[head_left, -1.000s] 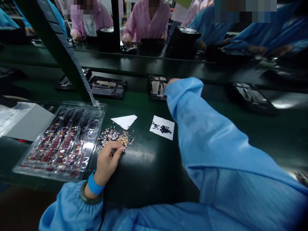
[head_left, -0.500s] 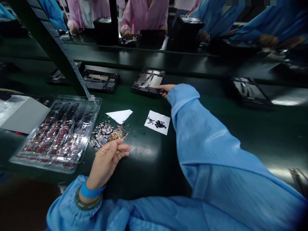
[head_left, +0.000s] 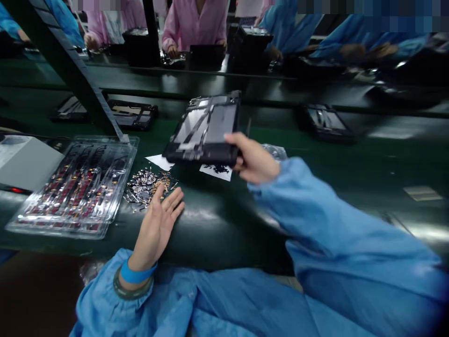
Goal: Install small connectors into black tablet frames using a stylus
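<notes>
Tablet frame [head_left: 205, 128] | right hand [head_left: 254, 161] pinches its near right corner, lifted, tilted | left hand [head_left: 159, 224] open flat, empty, nearer below-left, beside loose metal parts [head_left: 145, 185]

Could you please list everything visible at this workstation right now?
device frame: one, black, held above the bench
similar frames: several, black, lying on the belt beyond
clear tray: one, holds red-and-gold parts, left
small metal parts: one pile, silver and gold, beside the tray
paper with dark screws: one, white, under the frame
co-workers: several, pink or blue, far side
left hand: open, near the pile
right hand: grip on the frame
</notes>
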Demonstrator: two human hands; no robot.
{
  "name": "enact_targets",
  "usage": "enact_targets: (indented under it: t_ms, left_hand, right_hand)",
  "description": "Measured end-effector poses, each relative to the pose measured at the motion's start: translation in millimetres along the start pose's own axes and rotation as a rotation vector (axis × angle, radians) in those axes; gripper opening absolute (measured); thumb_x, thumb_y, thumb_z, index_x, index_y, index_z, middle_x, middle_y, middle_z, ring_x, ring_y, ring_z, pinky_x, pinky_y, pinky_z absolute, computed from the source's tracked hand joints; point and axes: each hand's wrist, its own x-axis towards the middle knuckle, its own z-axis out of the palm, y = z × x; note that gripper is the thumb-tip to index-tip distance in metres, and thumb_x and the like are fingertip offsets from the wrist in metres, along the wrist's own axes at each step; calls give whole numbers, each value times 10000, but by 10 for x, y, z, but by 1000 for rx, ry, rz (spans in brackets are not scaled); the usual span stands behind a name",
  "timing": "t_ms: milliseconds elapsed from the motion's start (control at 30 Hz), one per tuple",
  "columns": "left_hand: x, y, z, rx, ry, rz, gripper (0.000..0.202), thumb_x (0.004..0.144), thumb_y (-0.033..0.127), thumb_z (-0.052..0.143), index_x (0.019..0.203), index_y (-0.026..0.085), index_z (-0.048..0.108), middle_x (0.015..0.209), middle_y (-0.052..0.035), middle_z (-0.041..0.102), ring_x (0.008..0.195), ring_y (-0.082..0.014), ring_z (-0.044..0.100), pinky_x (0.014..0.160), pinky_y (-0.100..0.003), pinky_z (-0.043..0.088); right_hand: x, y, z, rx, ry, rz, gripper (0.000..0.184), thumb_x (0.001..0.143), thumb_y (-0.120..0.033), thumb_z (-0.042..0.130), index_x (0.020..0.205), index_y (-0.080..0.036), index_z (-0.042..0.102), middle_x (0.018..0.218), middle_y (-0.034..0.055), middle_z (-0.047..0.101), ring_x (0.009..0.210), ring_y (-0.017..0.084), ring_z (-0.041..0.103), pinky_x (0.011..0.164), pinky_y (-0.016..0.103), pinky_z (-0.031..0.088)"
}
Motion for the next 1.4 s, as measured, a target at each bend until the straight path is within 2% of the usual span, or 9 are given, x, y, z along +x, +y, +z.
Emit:
enact_targets:
  t_ms: [133,233,333,400,533,733,900,1100,1400]
  left_hand:
    - [-9,-81,125,33,131,138,579,695,584,759,1137,249,593,1144,-66,691,1093,-234,646,911,-366,544]
    - [-14,12,-35,230,232,93,559,596,505,846,1017,204,633,932,-42,727,899,-236,694,780,-322,580]
    - [-2,158,-287,488,108,-49,710,581,521,838,1170,196,612,932,-60,731,871,-271,694,721,-336,587]
    - [18,218,-414,640,24,-122,778,598,568,806,1244,199,578,984,-75,727,896,-284,689,733,-346,586]
    - [61,216,-541,978,-95,-125,801,664,689,682,1288,206,540,1164,-108,668,1057,-315,633,941,-431,522]
    - [58,160,-433,1398,-55,478,627,835,589,538,1357,244,488,1357,-156,472,1275,-387,439,1111,-572,318]
    - [230,141,44,1478,-437,636,453,880,491,511,1230,220,606,1355,-156,496,1299,-392,433,1124,-573,313]
    - [670,-173,754,1393,-975,410,483,837,490,578,1204,182,641,1458,-177,445,1388,-398,343,1148,-579,256]
    - [992,-747,1326,1145,-1113,227,389,748,385,709,1074,173,689,1459,-158,466,1441,-410,230,1179,-557,113]
  right_hand:
    - [-920,493,-28,-31,-86,87,421,644,-519,783,768,-182,564,576,-65,490,428,43,367,371,181,288]
    - [-1339,539,-362,-372,-519,14,331,733,-476,747,782,-162,655,671,-1,632,560,85,518,526,202,420]
    - [-1593,430,-849,-409,-919,-128,277,873,-440,609,871,-183,713,735,37,698,561,96,558,525,208,424]
    - [-1668,409,-1101,-231,-782,-268,297,886,-467,574,884,-212,728,807,53,714,584,110,576,526,223,438]
    - [-1520,577,-1287,40,-6,-325,356,859,-521,574,725,-227,725,924,60,724,612,126,592,552,264,491]
    - [-1102,904,-1429,131,626,-270,533,683,-730,659,678,-201,594,702,28,682,481,86,549,428,208,452]
    - [-1013,1083,-1577,-37,593,-231,465,565,-495,848,851,-214,614,858,5,681,748,141,683,739,311,580]
    - [-812,1222,-1642,-303,592,-327,296,678,-433,758,827,-204,645,846,9,660,797,149,620,874,362,499]
    - [-730,1290,-1609,-372,631,-353,207,753,-388,689,847,-207,652,874,7,663,836,154,618,850,321,476]
